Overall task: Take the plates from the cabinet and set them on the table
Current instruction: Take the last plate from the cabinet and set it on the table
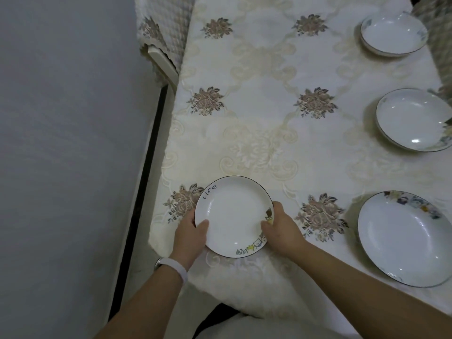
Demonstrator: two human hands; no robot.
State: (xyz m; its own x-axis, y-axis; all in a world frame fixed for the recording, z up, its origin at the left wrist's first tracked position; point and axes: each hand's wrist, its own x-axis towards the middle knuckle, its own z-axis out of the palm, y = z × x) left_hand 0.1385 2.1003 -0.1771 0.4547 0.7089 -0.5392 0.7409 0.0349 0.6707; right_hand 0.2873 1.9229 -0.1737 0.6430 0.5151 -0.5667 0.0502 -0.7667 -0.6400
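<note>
A white plate (232, 214) with a dark rim, the word "Life" and small cartoon figures sits low over the near left corner of the table (264, 113). My left hand (192, 234) grips its left edge and my right hand (281, 228) grips its right edge, thumbs on the rim. Whether the plate rests on the cream flowered cloth or hovers just above it, I cannot tell. Three more white plates lie along the table's right side: a near one (406, 238) with blue flowers, a middle one (413, 118) and a far one (393, 33).
A grey wall (68, 130) runs close along the table's left side, with a dark gap between. A chair back (161, 59) under a patterned cover stands at the far left corner. Another covered chair (437, 42) borders the right edge.
</note>
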